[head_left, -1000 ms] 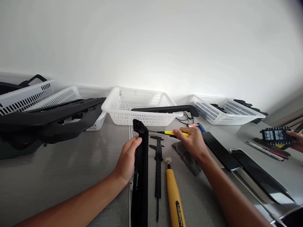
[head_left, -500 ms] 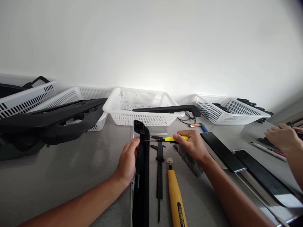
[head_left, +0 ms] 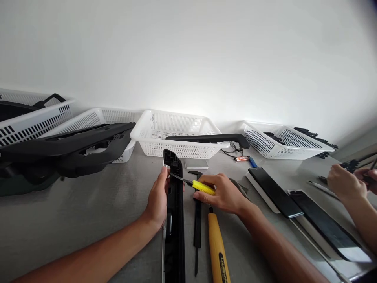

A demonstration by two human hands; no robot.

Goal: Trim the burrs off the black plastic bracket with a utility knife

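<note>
My left hand (head_left: pixel 159 200) is closed around the upper part of a long black plastic trim piece (head_left: pixel 175 228), which stands lengthwise in front of me with its ribbed inner side showing. In my right hand (head_left: pixel 225 192) is a yellow utility knife (head_left: pixel 204 187), held between thumb and fingers. Its thin blade reaches left across the trim piece, close to my left thumb; whether the tip touches the plastic I cannot tell. Black calipers (head_left: pixel 197 224) lie beneath the knife. Beside them lies a yellow handheld rotary tool (head_left: pixel 217 249), its tip partly hidden by my right hand.
A white basket (head_left: pixel 182 151) stands ahead with a black handle-like part (head_left: pixel 206 138) across its rim. Black parts (head_left: pixel 67 147) overhang baskets at left. Another basket (head_left: pixel 288 151) and two phones (head_left: pixel 275 192) are at right, near another person's hands (head_left: pixel 349 182).
My right hand has moved left and slightly down, and the knife now slants up to the left instead of lying level. The trim piece has turned slightly. The other person's hands have shifted.
</note>
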